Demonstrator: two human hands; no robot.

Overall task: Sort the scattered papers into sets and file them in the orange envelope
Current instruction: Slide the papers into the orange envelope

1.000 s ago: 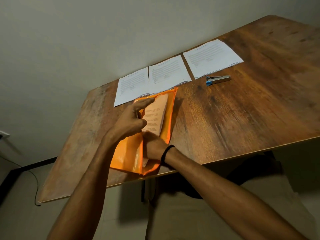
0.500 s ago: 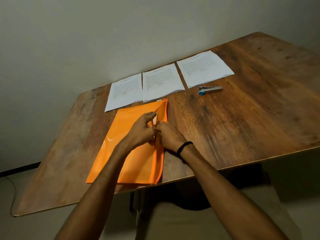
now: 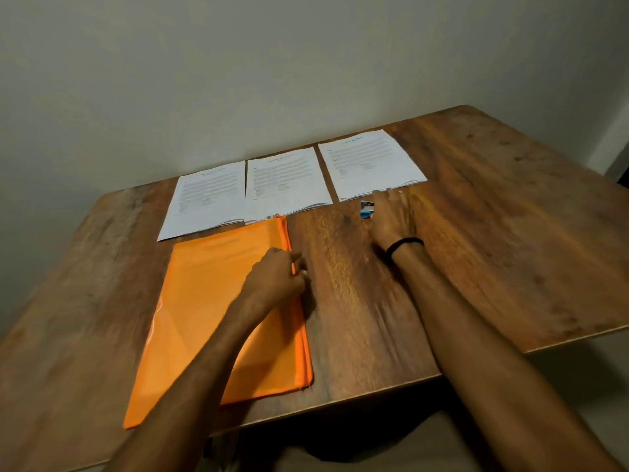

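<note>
The orange envelope lies flat near the table's front edge, its zip edge on the right. My left hand rests on that edge with the fingers curled on it. Three white printed paper sets lie in a row behind it: left, middle and right. My right hand, blurred, is stretched out flat just below the right set, over a blue and silver stapler that it mostly hides. A black band circles that wrist.
The wooden table stands against a plain wall. Its front edge runs just below the envelope, whose near corner reaches the edge. Bare wood lies to the right of my right arm.
The papers went inside the envelope and it now lies flat. My right hand left the zip edge and moved up and right to the stapler. My left hand stayed on the edge.
</note>
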